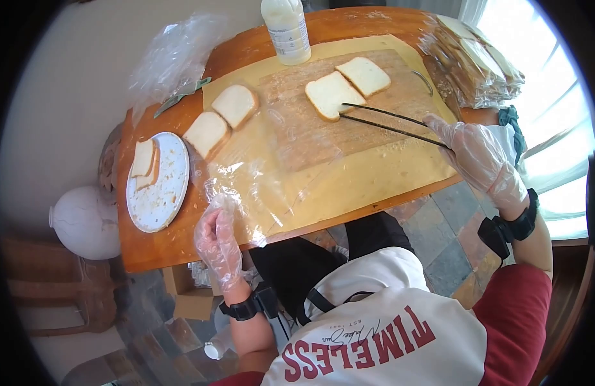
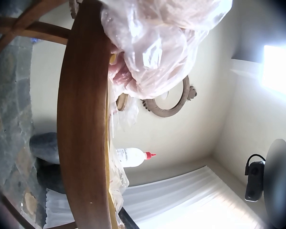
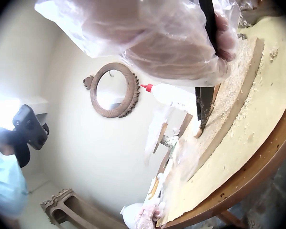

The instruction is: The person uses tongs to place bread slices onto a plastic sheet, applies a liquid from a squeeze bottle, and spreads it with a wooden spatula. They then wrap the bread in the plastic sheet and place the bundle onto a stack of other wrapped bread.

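My gloved right hand [image 1: 484,157] grips long black tongs [image 1: 387,115]. One tip overlaps the near bread slice [image 1: 329,96] and the other sits at its edge. That slice lies on the wooden board [image 1: 288,103] against another slice [image 1: 365,76]. At the table's front edge, my gloved left hand [image 1: 218,239] has curled fingers pinching a clear plastic bag [image 1: 262,193], which spreads over the yellow sheet [image 1: 381,170] towards the board. In the left wrist view, the loose glove [image 2: 157,52] hides most of the fingers. Two more slices [image 1: 235,107] lie left of the board.
A white plate [image 1: 154,215] with cut bread [image 1: 143,159] and crumbs stands at the table's left. Behind the board is a white bottle [image 1: 288,35], red-tipped in the wrist views. Wrapped bread [image 1: 481,61] sits back right; loose plastic bags [image 1: 178,58] lie back left.
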`<action>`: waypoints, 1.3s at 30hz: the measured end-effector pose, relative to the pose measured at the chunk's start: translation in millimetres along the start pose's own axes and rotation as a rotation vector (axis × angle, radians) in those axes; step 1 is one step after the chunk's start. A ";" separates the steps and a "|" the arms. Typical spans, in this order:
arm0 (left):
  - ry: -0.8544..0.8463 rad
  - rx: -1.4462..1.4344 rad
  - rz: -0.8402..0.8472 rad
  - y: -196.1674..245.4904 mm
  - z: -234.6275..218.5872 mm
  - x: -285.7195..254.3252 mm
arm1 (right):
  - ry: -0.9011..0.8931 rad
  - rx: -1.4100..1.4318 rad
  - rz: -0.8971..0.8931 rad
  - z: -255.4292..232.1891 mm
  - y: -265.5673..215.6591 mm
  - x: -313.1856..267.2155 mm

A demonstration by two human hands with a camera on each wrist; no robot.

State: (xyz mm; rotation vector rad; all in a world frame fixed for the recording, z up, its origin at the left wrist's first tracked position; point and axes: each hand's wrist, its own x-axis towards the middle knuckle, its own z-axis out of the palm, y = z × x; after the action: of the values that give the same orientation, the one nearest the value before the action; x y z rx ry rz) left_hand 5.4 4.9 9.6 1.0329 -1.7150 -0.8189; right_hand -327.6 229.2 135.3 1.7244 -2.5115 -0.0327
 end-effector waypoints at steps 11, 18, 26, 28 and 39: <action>0.000 -0.061 -0.043 0.0 -4.6 -0.5 | 0.022 0.065 0.015 28.1 9.6 17.3; -0.042 -0.168 -0.026 62.1 -39.6 25.3 | 0.242 0.219 -0.153 42.3 40.6 0.6; -0.569 -0.118 0.143 100.0 85.8 155.5 | 0.283 0.413 0.064 74.6 62.5 5.0; -0.565 -0.102 0.177 81.4 135.8 189.2 | 0.158 0.690 0.213 66.0 58.1 15.0; -0.392 -0.365 0.201 68.3 272.0 254.4 | -0.021 1.136 0.596 53.6 85.2 30.6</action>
State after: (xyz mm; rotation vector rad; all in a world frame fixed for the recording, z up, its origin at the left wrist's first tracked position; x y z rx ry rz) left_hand -320.6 -176.9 73.2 0.4641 -1.8603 -1.2042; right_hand -422.6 229.5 90.1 0.9513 -3.1437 1.6624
